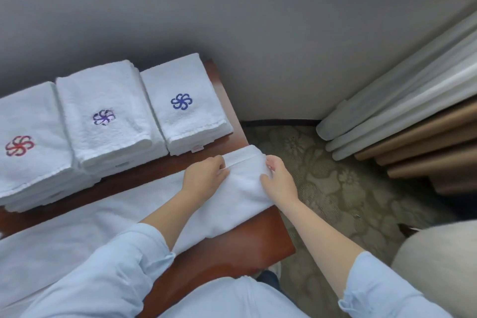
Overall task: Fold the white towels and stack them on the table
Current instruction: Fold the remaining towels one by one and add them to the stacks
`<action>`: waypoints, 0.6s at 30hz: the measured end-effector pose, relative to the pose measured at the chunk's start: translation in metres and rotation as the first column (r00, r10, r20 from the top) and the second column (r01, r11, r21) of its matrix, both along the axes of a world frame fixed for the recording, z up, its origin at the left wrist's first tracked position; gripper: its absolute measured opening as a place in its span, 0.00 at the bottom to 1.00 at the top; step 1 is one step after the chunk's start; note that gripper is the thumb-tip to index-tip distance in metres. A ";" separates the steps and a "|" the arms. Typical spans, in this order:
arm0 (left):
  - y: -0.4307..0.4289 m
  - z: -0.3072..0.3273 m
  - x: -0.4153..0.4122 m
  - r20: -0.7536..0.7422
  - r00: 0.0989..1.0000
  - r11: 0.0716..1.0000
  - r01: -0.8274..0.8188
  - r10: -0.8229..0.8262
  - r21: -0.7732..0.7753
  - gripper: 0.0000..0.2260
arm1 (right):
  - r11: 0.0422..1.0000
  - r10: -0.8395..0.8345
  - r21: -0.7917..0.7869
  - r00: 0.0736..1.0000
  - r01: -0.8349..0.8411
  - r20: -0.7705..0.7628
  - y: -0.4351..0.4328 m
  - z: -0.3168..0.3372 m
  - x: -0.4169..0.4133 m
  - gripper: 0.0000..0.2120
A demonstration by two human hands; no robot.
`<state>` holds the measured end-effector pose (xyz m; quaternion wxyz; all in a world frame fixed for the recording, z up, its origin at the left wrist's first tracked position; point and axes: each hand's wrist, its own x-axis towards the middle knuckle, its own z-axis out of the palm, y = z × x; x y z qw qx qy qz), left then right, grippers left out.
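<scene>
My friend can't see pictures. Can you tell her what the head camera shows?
The left hand and right hand grip the end of a long white towel lying on a brown table. Behind it sit three piles of folded white towels: the red-flower stack, the purple-flower stack and the blue-flower stack.

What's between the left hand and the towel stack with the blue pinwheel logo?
Head view: only a narrow bare strip of reddish-brown wooden table. The left hand grips the long white towel just short of the blue-logo folded towel stack.
</scene>
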<state>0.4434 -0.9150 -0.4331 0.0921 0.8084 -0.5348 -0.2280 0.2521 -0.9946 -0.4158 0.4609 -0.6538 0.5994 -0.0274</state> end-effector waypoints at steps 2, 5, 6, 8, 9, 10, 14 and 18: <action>0.003 0.002 -0.002 -0.008 1.000 1.000 -0.016 0.015 -0.025 0.08 | 0.998 0.049 -0.048 0.998 -0.050 -0.029 0.006 0.004 0.000 0.26; 0.014 0.008 -0.006 0.007 1.000 0.999 -0.018 0.018 -0.048 0.12 | 0.984 0.124 -0.121 0.991 -0.130 -0.051 0.017 0.012 0.001 0.25; 0.019 0.010 -0.008 0.022 0.999 0.998 -0.023 0.024 -0.054 0.13 | 0.977 0.151 -0.146 0.987 -0.157 -0.053 0.021 0.015 0.001 0.24; 0.035 0.016 -0.014 0.053 0.997 0.996 -0.053 0.057 -0.069 0.15 | 0.957 0.220 -0.180 0.974 -0.226 -0.052 0.029 0.019 0.000 0.23; 0.046 0.019 -0.017 0.065 0.994 0.994 -0.078 0.083 -0.072 0.15 | 0.944 0.265 -0.190 0.963 -0.270 -0.052 0.033 0.021 0.001 0.23; 0.058 0.022 -0.019 0.075 0.991 0.992 -0.109 0.114 -0.071 0.15 | 0.928 0.314 -0.197 0.948 -0.317 -0.047 0.038 0.023 0.002 0.23; 0.116 0.034 -0.028 0.099 0.959 0.963 -0.261 0.267 -0.073 0.13 | 0.849 0.489 -0.236 0.872 -0.472 0.012 0.060 0.031 0.012 0.23; 0.182 0.047 -0.037 0.109 0.896 0.902 -0.423 0.431 -0.091 0.13 | 0.743 0.646 -0.263 0.763 -0.615 0.041 0.092 0.032 0.028 0.23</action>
